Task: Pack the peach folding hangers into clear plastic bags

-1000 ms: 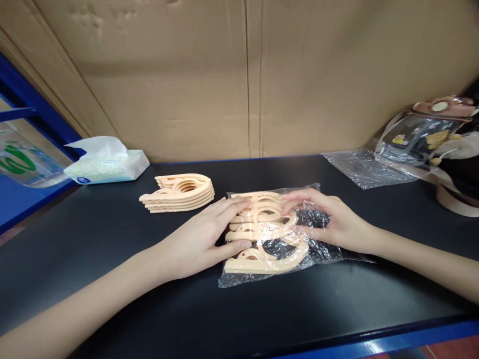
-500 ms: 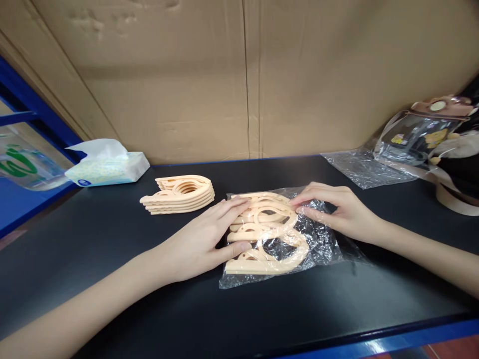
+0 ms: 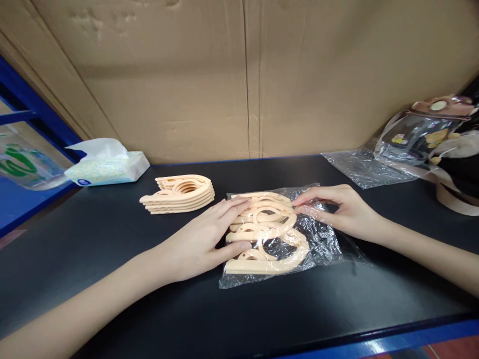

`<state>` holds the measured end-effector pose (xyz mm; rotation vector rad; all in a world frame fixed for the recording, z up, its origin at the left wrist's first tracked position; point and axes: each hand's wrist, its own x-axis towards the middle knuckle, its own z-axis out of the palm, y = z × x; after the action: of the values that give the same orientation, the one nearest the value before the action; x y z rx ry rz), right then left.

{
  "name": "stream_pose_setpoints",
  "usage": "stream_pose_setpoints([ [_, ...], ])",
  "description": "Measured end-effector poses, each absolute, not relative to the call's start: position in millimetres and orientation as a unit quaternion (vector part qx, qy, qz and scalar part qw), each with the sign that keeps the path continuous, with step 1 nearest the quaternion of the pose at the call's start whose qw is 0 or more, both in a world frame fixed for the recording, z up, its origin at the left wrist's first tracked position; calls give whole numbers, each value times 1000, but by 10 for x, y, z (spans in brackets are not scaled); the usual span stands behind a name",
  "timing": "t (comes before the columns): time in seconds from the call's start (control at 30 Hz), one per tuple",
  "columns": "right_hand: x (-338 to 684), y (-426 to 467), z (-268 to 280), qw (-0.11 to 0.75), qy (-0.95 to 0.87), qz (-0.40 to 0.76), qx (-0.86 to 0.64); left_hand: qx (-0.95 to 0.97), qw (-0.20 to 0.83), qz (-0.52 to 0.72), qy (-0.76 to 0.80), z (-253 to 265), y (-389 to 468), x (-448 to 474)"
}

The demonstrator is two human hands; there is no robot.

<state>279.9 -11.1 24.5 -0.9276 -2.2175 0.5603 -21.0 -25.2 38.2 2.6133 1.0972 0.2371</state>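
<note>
A clear plastic bag (image 3: 322,244) lies flat on the black table with several beige plastic folding hangers (image 3: 277,232) inside it. Over the bag's left side rests my left hand (image 3: 204,239), fingers stretched and thumb apart, touching the hangers' left ends through the film. My right hand (image 3: 337,212) is at the bag's upper right, its fingertips drawn together on the film by the hangers' curved ends. Behind my left hand, a neat stack of matching hangers (image 3: 179,197) stands outside the bag.
A tissue pack (image 3: 108,167) sits at the back left, beside a clear bottle (image 3: 26,162) on its side. At the back right are another plastic bag (image 3: 364,167) and a transparent drinking bottle (image 3: 419,132) with a strap (image 3: 449,194). Cardboard (image 3: 187,85) walls the back.
My right hand has shifted slightly right, its fingertips closer together. Hangers in the bag have slid a little left. My left hand stays in place.
</note>
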Motion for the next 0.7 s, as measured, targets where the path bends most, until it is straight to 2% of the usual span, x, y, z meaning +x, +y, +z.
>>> stream_pose_setpoints([
  [0.2, 2821, -92, 318, 314, -873, 182, -326, 921, 139, 99, 351, 391, -279, -216],
  [0.43, 2927, -34, 365, 215, -898, 184, -335, 933, 123, 54, 334, 398, -262, -241],
  [0.7, 2989, -17, 433, 179, -911, 190, -321, 930, 126, 54, 341, 400, -261, -245],
])
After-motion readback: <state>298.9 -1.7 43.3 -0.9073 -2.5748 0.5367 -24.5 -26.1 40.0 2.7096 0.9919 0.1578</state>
